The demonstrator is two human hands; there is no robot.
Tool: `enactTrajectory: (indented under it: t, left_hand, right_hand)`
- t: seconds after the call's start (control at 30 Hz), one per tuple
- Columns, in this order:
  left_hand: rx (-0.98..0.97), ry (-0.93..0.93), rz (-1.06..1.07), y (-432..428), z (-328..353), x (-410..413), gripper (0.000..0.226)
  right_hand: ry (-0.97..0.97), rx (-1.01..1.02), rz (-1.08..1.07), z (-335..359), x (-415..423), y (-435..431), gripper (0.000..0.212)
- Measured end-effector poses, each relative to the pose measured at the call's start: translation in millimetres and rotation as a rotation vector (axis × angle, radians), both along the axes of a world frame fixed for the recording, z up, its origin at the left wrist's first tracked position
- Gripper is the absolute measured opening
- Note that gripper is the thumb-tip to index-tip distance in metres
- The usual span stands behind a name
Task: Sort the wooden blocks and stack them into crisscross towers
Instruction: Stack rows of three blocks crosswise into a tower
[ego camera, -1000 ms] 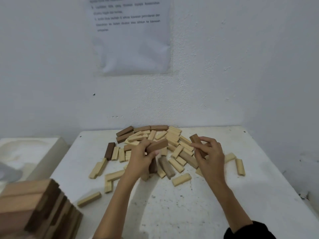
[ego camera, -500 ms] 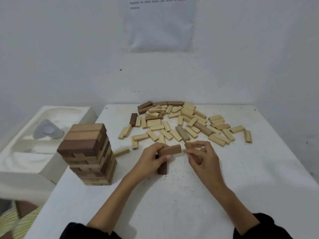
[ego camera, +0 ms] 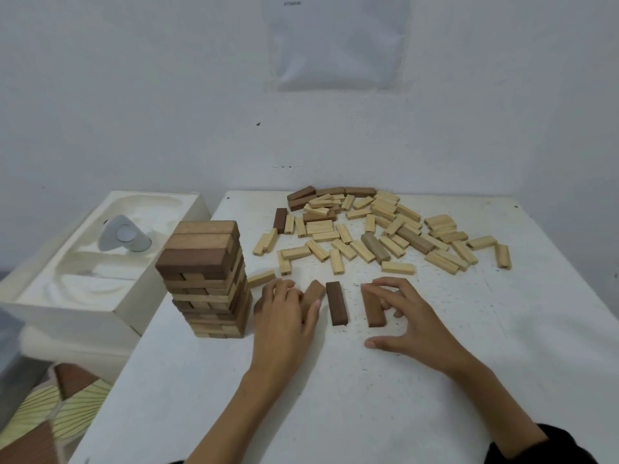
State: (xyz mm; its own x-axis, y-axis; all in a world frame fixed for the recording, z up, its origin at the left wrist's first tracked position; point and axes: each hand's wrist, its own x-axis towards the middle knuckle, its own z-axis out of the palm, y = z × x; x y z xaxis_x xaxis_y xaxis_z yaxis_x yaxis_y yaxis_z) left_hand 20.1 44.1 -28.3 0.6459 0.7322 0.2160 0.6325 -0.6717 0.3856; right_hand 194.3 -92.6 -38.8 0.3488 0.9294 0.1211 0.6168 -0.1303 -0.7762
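Left grip (ego camera: 284,309) pinches left block (ego camera: 315,291) near tower (ego camera: 207,272); right grip (ego camera: 412,316), spread, touches right block (ego camera: 374,313).

The person's left grip (ego camera: 284,309) covers most of a tan block (ego camera: 315,290) — only its far end shows. Fingers of the right grip (ego camera: 412,316) hide the far end of a brown block (ego camera: 374,313). The wall sheet (ego camera: 338,45) is cropped by the top edge, its print unreadable — and a patterned shape (ego camera: 50,413) at lower left is blurred.

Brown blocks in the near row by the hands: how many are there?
3. The left block is held by the left hand, the middle block lies free, and the right block is touched by the right hand. None looks hidden there.
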Motion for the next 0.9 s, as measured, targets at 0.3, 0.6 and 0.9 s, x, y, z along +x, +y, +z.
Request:
enactTrajectory:
  t: [0.3,0.6,0.9]
  left_hand:
    - [-0.162,-0.096,-0.105,2.2,6.6,-6.8,0.036]
    - [-0.640,-0.148,-0.294,26.0,11.9,-7.3,0.073]
    - [-0.420,0.063,-0.419,41.1,6.0,6.7,0.090]
  right_hand:
    - [-0.063,-0.063,0.022,-2.3,13.2,14.8,0.081]
    - [-0.115,-0.075,0.070,-1.3,12.8,34.2,0.091]
    - [-0.062,-0.175,0.131,3.6,23.1,28.7,0.095]
